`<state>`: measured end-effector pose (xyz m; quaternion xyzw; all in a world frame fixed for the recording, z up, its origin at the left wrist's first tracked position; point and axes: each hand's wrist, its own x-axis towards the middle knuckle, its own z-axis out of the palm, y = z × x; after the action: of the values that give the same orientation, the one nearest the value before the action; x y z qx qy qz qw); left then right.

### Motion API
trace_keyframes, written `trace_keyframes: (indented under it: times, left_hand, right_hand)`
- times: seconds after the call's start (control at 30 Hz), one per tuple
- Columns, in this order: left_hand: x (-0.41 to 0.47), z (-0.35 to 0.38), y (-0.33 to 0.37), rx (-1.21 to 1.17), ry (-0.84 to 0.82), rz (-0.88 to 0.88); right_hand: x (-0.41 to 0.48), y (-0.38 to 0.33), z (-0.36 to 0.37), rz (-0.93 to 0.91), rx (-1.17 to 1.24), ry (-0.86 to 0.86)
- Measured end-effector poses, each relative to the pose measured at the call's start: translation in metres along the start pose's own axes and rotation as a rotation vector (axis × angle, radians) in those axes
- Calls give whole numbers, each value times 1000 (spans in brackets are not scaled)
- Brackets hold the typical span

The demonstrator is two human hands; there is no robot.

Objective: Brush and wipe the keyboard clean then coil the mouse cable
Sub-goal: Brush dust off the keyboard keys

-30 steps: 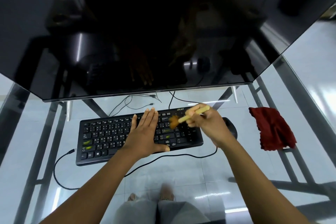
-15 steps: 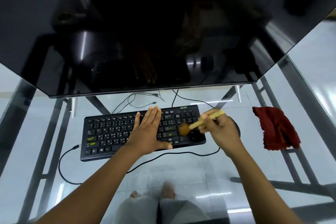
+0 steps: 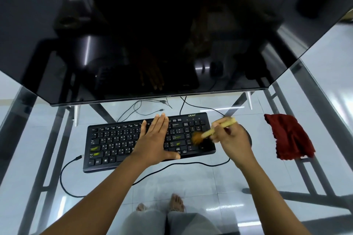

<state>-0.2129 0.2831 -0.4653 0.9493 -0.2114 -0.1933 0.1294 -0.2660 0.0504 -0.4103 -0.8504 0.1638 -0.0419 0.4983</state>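
A black keyboard (image 3: 114, 143) lies on the glass desk in front of the monitor. My left hand (image 3: 152, 139) rests flat on its middle keys, fingers straight and together. My right hand (image 3: 232, 140) grips a small brush (image 3: 214, 129) by its pale wooden handle. The brown bristles sit on the number pad at the keyboard's right end, blurred. A black mouse (image 3: 248, 136) is mostly hidden behind my right hand. Its cable (image 3: 191, 164) runs along the desk in front of the keyboard and ends in a plug at the left.
A crumpled red cloth (image 3: 290, 136) lies to the right of the mouse. A large dark monitor (image 3: 152, 34) overhangs the back of the desk, with thin cables (image 3: 141, 107) beneath it. The glass desk (image 3: 324, 86) shows its metal frame, the floor and my feet below.
The brush has swept from the keys just right of my left hand out to the number pad at the right end. My left hand has stayed flat on the keyboard.
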Motion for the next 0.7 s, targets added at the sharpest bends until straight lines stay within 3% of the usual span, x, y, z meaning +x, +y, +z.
trace_keyframes:
  times: [0.07,0.13,0.2,0.3,0.33,0.4,0.47,0.53,0.6,0.7]
  left_hand:
    - [1,1,-1,1,7,2]
    - [1,1,0,3,8,2]
    - [2,2,0,8,13,1]
    - [2,2,-1,18,14,5]
    - [2,2,-1,17,16,5]
    - [2,2,-1,15,24,6]
    - [1,2,0,10,45,13]
    - [-3,2,-1,27,101,35]
    - [-9,3,-3,40,170,52]
    - [-21,7,-11,32,234,24]
  right_hand:
    - [-5,-1,3,-7,-95,-129]
    - [-3,3,2,-99,-208,81]
    - [-4,0,0,-91,-109,176]
    - [-3,-3,9,-59,-3,-134]
    - [-3,-4,12,-81,-68,-141]
    - [4,-3,16,-155,-112,39]
    - [9,-8,19,-111,-18,158]
    - [15,-13,26,-40,96,48]
    - [15,-22,34,-20,41,-32]
    - [20,-28,41,-67,21,76]
